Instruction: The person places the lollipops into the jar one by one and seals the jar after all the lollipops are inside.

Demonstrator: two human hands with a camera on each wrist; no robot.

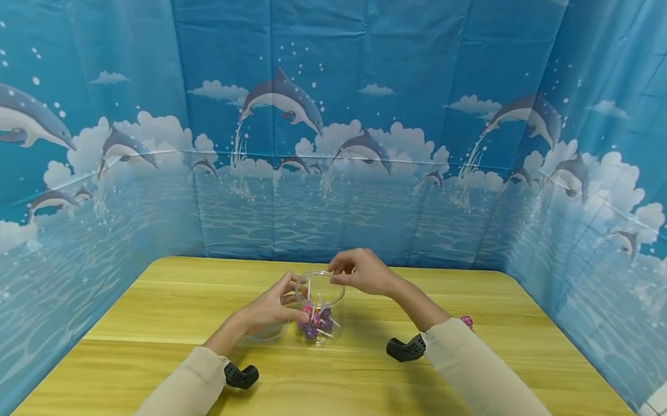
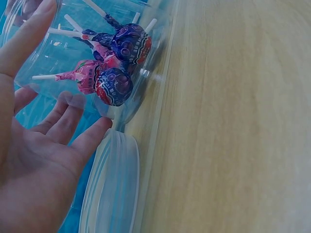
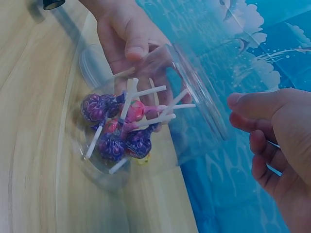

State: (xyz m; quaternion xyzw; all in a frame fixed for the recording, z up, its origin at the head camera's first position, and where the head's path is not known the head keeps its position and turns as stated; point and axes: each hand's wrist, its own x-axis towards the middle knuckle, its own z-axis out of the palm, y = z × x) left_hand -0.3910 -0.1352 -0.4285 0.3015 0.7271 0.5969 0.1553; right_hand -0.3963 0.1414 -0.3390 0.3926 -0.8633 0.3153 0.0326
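A clear plastic jar [image 1: 335,305] stands on the table with several lollipops [image 1: 316,321] in pink and purple wrappers inside. My left hand [image 1: 270,304] holds the jar's side, thumb and fingers spread around its wall. Over the jar's open mouth is my right hand [image 1: 364,272], fingers bent. In the right wrist view that hand [image 3: 279,136] sits just off the jar's rim [image 3: 201,92], with nothing visible between thumb and fingers. White sticks point towards the mouth. A clear round lid [image 2: 112,187] lies beside the jar, partly behind my left hand in the head view.
Past my right sleeve, a pink-wrapped lollipop [image 1: 467,322] lies on the yellow wooden table [image 1: 318,396], partly hidden. Black wrist devices [image 1: 406,349] are worn at both cuffs. A blue dolphin-print curtain [image 1: 321,220] stands behind the table and along its sides.
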